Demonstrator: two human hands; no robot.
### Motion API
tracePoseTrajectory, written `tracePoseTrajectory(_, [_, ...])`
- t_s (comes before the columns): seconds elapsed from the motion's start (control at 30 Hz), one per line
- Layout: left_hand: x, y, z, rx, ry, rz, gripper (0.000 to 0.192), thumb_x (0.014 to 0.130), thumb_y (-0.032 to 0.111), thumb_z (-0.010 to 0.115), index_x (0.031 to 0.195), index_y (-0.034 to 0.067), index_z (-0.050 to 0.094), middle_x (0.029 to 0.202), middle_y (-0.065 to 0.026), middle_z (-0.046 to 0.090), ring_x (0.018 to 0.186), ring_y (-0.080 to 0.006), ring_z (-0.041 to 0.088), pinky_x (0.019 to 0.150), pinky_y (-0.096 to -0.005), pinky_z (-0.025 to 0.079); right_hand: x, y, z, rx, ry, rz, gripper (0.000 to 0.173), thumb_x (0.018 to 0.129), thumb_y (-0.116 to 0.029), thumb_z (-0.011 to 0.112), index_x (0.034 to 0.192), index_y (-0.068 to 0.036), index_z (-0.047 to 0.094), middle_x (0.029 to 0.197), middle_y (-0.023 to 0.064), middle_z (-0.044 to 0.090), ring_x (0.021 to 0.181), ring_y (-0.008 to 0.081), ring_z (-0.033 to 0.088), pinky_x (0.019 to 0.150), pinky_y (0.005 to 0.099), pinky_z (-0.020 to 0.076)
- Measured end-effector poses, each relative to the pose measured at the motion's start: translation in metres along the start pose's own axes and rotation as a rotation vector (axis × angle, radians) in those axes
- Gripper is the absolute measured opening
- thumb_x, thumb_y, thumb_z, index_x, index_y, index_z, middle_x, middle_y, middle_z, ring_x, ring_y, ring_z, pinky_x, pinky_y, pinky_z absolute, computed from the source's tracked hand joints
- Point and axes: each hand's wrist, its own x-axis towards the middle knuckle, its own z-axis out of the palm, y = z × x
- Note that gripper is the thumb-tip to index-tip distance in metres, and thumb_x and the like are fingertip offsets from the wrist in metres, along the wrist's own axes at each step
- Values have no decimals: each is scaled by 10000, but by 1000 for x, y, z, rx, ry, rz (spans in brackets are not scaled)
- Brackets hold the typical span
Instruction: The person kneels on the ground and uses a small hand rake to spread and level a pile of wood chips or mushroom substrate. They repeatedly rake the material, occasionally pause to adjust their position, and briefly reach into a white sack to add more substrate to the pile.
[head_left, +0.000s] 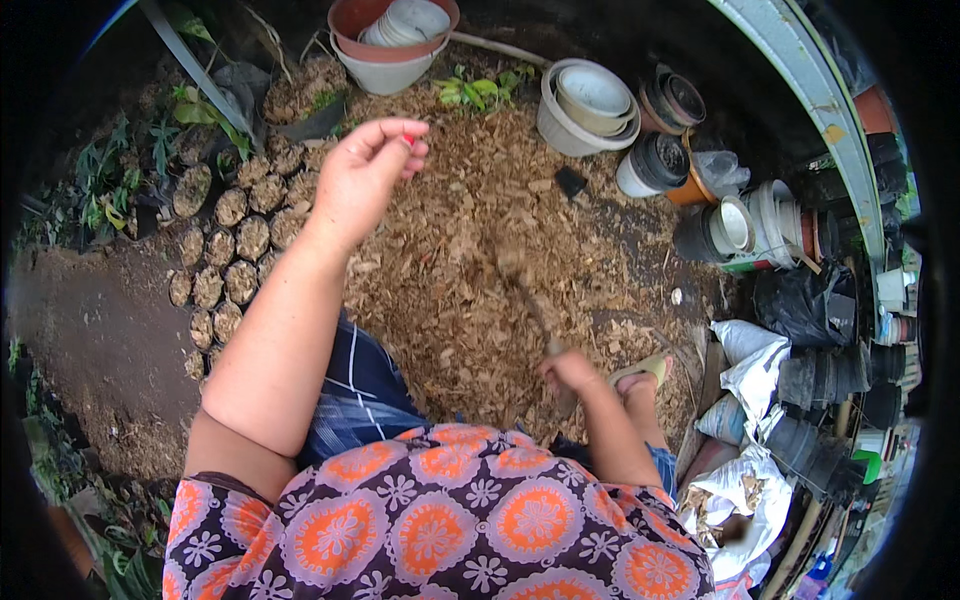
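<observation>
A broad heap of brown leaf or husk mulch (450, 247) covers the ground before me. My right hand (571, 373) grips the handle of a hand tool with a dark, thin shaft (534, 307); its far end is blurred against the mulch. Above the heap's upper left part, my left hand (382, 154) is raised with its fingers curled and thumb against them; a small red spot shows at the thumb tip. Whether it holds anything is unclear. Left of my forearm stand rows of small round bags or pots filled with mulch (241, 282).
Stacked pale basins (589, 109) and a brown pot (352, 26) stand beyond the heap. More nested pots (731, 227), a black plastic bag (802, 307) and white sacks (750, 480) line the right side. Leafy plants (124, 176) grow at left. A sandalled foot (641, 375) rests beside the mulch.
</observation>
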Motion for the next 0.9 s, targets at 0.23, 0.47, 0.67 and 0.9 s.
tracePoseTrajectory(0.23, [4,-5,15,18,-35,-27,190,941,65,515,1083,36,639,952,-43,650,817,-96,602,770,-238,501,2,-142,4,791,163,-813,228,737,-40,648,933,-57,534,749,53,579,606,143,568,558,276,493])
tracePoseTrajectory(0.47, [0,-2,18,93,-40,-64,195,941,55,509,1089,27,633,959,-44,646,829,-99,601,774,-234,498,82,-15,73,-260,-111,122,344,825,-160,554,1119,3,626,800,186,619,724,267,604,641,393,470])
tracePoseTrajectory(0.67, [-13,7,4,27,-27,13,191,947,61,512,1091,20,631,969,-56,651,855,-117,607,796,-260,498,53,1,14,-600,-43,-47,546,761,-444,657,1082,-2,655,911,203,673,869,301,663,779,409,501])
tracePoseTrajectory(0.9, [-15,5,15,76,-51,-9,173,947,48,517,1079,12,625,980,-59,650,889,-126,612,817,-277,502,157,-107,-76,141,87,-149,451,903,-270,557,1300,-59,522,1145,110,614,801,189,632,638,308,514])
